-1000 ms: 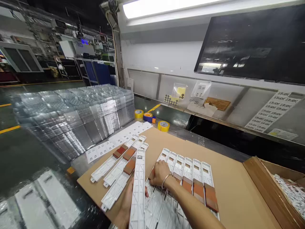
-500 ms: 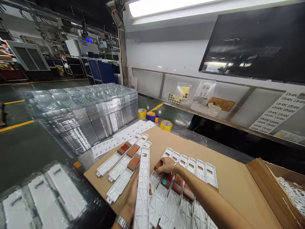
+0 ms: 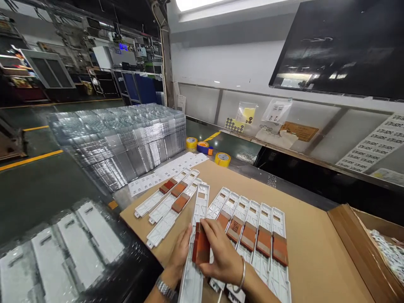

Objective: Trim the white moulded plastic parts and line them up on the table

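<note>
My left hand (image 3: 179, 253) is wrapped round the side of a long white ribbed plastic strip (image 3: 191, 281), which is tilted up from the board. In my right hand (image 3: 223, 255), a reddish-brown block (image 3: 202, 249) is gripped between thumb and fingers. That block is against the strip's ribbed face; whether it is seated there is unclear. To the right, several similar strips lie side by side, with red-brown blocks (image 3: 279, 249) across them. Left of my hands are three more white strips (image 3: 160, 225), also bearing red-brown blocks (image 3: 179, 203).
Brown cardboard (image 3: 311, 252) covers the bench. An open carton (image 3: 350, 242) with small white parts stands at right. Behind are tape rolls (image 3: 222, 159) and a label sheet (image 3: 164, 170). Stacked clear trays (image 3: 145, 143) rise at back left; a tray of white parts (image 3: 101, 229) sits lower left.
My right hand has moved left from the row with a red-brown block, bringing it onto the strip in my left hand. The camera view has shifted slightly.
</note>
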`<act>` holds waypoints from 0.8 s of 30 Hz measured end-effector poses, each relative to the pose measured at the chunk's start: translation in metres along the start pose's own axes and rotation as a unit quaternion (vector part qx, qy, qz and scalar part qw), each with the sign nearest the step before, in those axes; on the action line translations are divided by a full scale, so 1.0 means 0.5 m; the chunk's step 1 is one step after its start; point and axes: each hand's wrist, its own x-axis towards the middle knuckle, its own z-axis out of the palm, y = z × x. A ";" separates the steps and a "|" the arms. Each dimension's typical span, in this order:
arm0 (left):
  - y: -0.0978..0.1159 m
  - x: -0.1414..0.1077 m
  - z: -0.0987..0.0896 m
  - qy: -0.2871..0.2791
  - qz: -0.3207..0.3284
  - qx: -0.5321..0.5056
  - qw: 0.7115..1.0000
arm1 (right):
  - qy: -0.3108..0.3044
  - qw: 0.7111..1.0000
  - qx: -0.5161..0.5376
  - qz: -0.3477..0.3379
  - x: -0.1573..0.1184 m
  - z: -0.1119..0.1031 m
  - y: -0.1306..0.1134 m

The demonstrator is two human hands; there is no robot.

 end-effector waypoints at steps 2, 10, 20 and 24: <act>-0.002 -0.022 0.006 0.015 0.008 0.017 1.000 | 0.019 0.999 -0.032 -0.010 -0.010 0.017 -0.010; -0.025 -0.071 0.021 -0.049 0.070 0.051 0.995 | 0.049 0.994 -0.090 -0.037 -0.031 0.033 -0.013; 0.013 -0.131 0.036 -0.175 0.096 0.112 0.973 | 0.139 0.986 0.043 0.080 -0.056 0.032 -0.030; 0.002 -0.155 0.044 -0.165 0.107 0.131 0.972 | 0.294 0.916 0.139 0.236 -0.020 0.054 -0.052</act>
